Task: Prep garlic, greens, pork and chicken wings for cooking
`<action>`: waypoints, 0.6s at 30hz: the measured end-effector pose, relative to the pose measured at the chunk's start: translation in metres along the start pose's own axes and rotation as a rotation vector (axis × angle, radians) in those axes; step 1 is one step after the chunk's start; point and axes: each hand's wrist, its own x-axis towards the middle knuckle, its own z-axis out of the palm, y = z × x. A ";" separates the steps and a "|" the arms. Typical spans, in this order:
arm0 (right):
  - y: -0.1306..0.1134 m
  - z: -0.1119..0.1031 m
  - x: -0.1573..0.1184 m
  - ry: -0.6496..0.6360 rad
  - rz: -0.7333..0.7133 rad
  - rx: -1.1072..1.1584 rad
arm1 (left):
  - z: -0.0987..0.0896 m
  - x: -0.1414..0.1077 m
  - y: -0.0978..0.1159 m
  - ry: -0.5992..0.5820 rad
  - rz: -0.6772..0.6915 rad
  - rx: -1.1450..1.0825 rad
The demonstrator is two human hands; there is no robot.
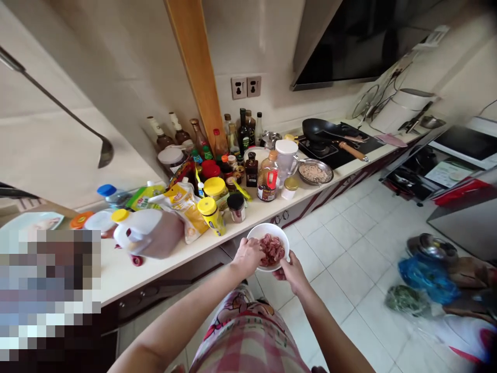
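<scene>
Hands [272, 264] hold white bowl [267, 230] of raw meat [272, 249] by jar-crowded counter [128, 280]

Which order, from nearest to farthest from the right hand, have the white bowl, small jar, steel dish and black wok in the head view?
1. White bowl: held by the right hand.
2. Small jar: on the counter, near its front edge.
3. Steel dish: on the counter, right of the jar.
4. Black wok: on the stove, farther back.

Raw meat [272, 249] in white bowl [267, 231]
</scene>
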 end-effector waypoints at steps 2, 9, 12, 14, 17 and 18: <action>-0.011 -0.002 0.022 -0.034 0.001 -0.023 | -0.001 0.014 -0.003 0.018 -0.037 0.000; -0.051 0.001 0.085 -0.141 0.039 -0.099 | 0.000 0.035 -0.037 0.424 -0.169 -0.386; -0.063 -0.004 0.101 -0.171 0.058 -0.130 | 0.012 0.046 -0.063 0.598 -0.279 -0.682; -0.070 -0.008 0.111 -0.181 0.055 -0.161 | 0.020 0.055 -0.078 0.621 -0.378 -0.823; -0.079 -0.010 0.129 -0.206 0.040 -0.199 | 0.028 0.066 -0.091 0.613 -0.456 -0.936; -0.082 -0.009 0.135 -0.218 0.040 -0.210 | 0.029 0.068 -0.093 0.618 -0.468 -0.951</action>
